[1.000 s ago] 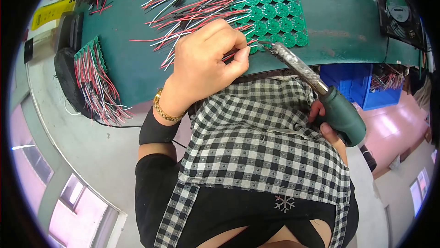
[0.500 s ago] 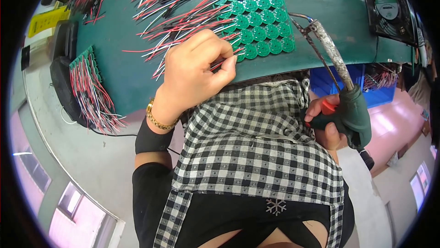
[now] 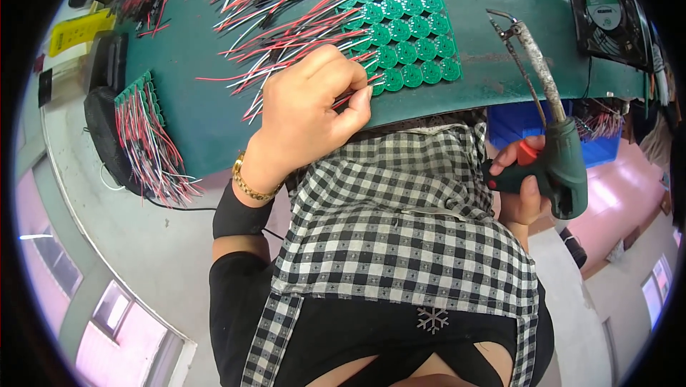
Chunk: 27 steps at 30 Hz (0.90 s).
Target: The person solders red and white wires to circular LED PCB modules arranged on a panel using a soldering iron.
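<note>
The left hand (image 3: 311, 112) rested on the green table (image 3: 193, 108) with its fingers curled in. The thumb and the fingertips were pinched together on thin red and white wires (image 3: 343, 97) at the near edge of a green panel of round circuit boards (image 3: 407, 37). This panel lay just beyond the fingertips, toward the far side of the table, and the wires soldered on it spread out to the left, above the knuckles of the hand. A gold bracelet (image 3: 250, 185) sat on the left wrist, above a black sleeve.

The right hand (image 3: 520, 190) was well apart from the left one, off the table edge and beside the checked apron (image 3: 400, 222). It was closed tight around the green handle of a soldering gun (image 3: 554, 140), with one finger on the red trigger. The metal barrel of the gun rose from this hand toward the table, and its tip stood in the air to the right of the panel, not touching it.

Far to the left of the left hand, a second small board with many red and white wires (image 3: 146, 137) lay at the table edge. Beyond the right hand, at the far right corner, stood a black fan (image 3: 607, 12).
</note>
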### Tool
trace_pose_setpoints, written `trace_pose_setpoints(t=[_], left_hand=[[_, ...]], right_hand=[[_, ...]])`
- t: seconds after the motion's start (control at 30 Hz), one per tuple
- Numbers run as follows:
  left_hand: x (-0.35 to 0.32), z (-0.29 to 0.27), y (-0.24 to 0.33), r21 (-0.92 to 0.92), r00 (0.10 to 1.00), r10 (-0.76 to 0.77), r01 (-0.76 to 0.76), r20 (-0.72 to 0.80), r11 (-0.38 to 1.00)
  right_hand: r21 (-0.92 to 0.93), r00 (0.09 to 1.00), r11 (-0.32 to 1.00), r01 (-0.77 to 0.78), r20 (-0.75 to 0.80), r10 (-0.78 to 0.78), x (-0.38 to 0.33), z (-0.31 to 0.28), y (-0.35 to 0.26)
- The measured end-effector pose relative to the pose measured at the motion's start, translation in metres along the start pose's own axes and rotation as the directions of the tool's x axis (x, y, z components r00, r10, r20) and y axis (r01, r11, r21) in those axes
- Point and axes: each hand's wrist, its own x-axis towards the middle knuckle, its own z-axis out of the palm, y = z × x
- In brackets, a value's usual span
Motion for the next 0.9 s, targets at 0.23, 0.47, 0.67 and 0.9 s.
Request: trace_pose_setpoints(t=[0.23,0.47,0.67,0.9], left_hand=[[-0.013,-0.016,-0.002,0.260,0.985,0.171,-0.166,0.004,0.951],[-0.037,-0.032,-0.031,0.586,0.953,-0.278,0.156,0.123,0.795],[-0.057,-0.025,-0.053,0.535,0.899,-0.436,0.387,-0.039,0.751],[-0.070,-0.028,-0.073,0.264,0.869,-0.424,0.485,-0.255,0.834]], right_hand=[[0.023,0.998,0.998,0.065,0.009,-0.065,0.004,-0.005,0.001],[0.018,0.999,0.999,0.036,-0.002,-0.036,0.003,0.002,0.006],[0.075,1.000,0.997,0.022,0.018,-0.023,0.005,0.006,0.014],[0.115,1.000,0.993,0.024,0.005,-0.025,0.010,0.010,0.012]])
